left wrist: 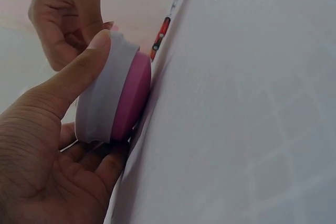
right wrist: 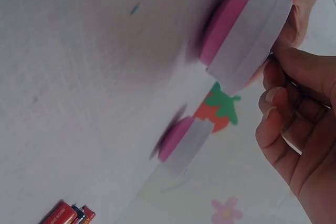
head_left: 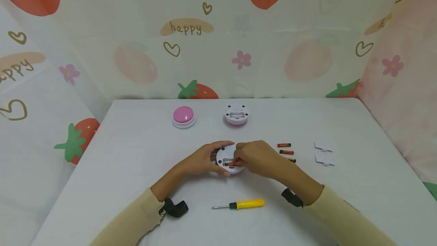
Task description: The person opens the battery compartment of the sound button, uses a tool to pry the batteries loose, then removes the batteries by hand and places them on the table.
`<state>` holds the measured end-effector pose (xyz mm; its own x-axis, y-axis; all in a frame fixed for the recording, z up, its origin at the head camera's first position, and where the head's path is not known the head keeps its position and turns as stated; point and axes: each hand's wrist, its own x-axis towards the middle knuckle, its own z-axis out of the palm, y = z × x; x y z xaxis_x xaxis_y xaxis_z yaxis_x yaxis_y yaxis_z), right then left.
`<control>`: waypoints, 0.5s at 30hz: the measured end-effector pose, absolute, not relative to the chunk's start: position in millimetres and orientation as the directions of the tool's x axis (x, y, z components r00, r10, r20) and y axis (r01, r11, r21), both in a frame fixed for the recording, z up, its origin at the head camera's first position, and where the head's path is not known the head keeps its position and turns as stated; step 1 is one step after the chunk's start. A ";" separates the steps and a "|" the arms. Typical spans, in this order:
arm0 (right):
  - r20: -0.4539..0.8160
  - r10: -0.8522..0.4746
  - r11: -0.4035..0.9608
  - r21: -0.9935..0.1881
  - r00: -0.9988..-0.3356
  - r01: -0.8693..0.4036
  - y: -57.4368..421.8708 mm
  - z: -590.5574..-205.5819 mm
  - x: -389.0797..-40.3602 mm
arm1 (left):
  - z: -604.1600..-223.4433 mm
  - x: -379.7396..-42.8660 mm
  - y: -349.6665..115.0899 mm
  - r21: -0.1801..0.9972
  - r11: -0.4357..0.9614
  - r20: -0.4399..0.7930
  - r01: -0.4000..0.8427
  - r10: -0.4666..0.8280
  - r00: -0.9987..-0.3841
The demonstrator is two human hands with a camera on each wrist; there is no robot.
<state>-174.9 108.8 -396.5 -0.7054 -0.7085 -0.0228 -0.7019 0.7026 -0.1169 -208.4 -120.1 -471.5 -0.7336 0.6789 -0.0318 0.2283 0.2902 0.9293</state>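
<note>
My left hand point(head_left: 205, 158) grips a round white push-button unit point(head_left: 226, 153) by its sides, thumb at the near edge. The unit lies face down, its pink dome point(left wrist: 132, 95) toward the table and its battery compartment facing up. Over that compartment is my right hand point(head_left: 257, 158), fingers curled, with thumb and index finger pinching an AA-style battery point(head_left: 232, 163). This orange-and-black battery lies slanted across the slot, one end hidden under the fingertips. In the right wrist view, the right thumb and fingers are close against the unit's white base point(right wrist: 252, 40).
Three batteries point(head_left: 286, 152) lie right of my right hand, with two white battery covers point(head_left: 324, 160) beyond. Behind stand a pink-topped button point(head_left: 183, 116) and an upturned unit point(head_left: 236, 114) with its compartment uncovered. A yellow-handled screwdriver point(head_left: 250, 204) lies in front.
</note>
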 end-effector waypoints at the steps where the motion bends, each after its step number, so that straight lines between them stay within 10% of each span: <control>1: -0.022 -0.703 0.709 -0.111 -0.711 -0.697 109.0 -396.4 -174.6 | -471.5 -208.4 -120.0 0.930 0.289 -0.032 0.227 0.679 -0.733; 15: -0.009 -0.638 0.767 -0.093 -0.770 -0.635 135.1 -386.2 -166.5 | -470.2 -207.2 -119.6 0.916 0.329 -0.051 0.228 0.662 -0.748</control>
